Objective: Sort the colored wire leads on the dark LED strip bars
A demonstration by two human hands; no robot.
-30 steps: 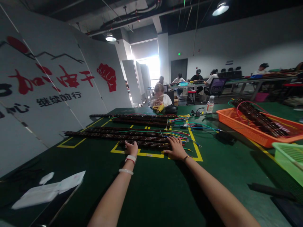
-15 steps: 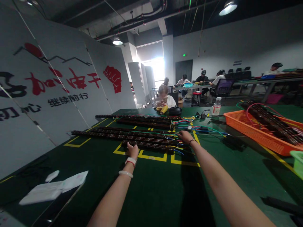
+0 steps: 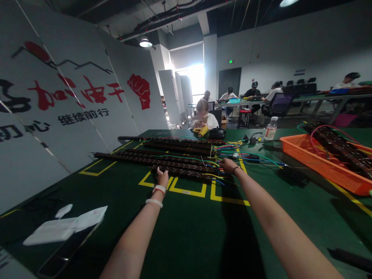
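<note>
Rods (image 3: 186, 172) lie flat on green counter (image 3: 186, 232), over yellow tape outlines. Long axis runs left to right, right end slightly nearer the wearer; wired ends point right, coloured wires (image 3: 219, 181) fanning out. Left hand (image 3: 162, 177) at near edge of rods, thumb and forefinger apart; cannot tell if its grip has hold. Right hand (image 3: 228, 165) by wired ends, fingers curled; cannot tell what its grip holds. Orange basket (image 3: 319, 166), right: more dark rods inside, slanted.
</note>
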